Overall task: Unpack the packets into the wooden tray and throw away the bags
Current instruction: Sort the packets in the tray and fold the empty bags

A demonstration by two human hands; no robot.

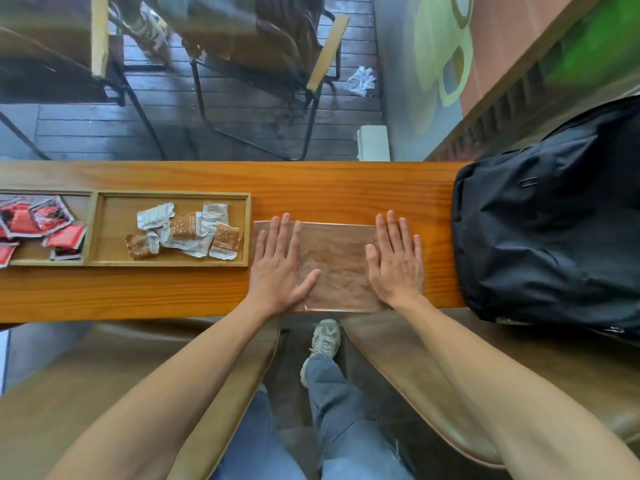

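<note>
1. Flat on the worktop, both hands lie palm down with fingers spread, gripping nothing: the left hand presses the left edge of a clear, empty rectangular plastic bag, and the right hand presses its right edge.
2. Just left of the bag sits a shallow light wooden tray with two compartments.
3. Its right compartment holds a loose pile of orange-brown and white sachet packets.
4. Its left compartment, partly cut off by the frame, holds red and white packets.
5. To the right, a large black fabric backpack rests on the orange wooden worktop.
6. Beyond the worktop, a crumpled clear plastic bag lies on the dark plank floor.
</note>
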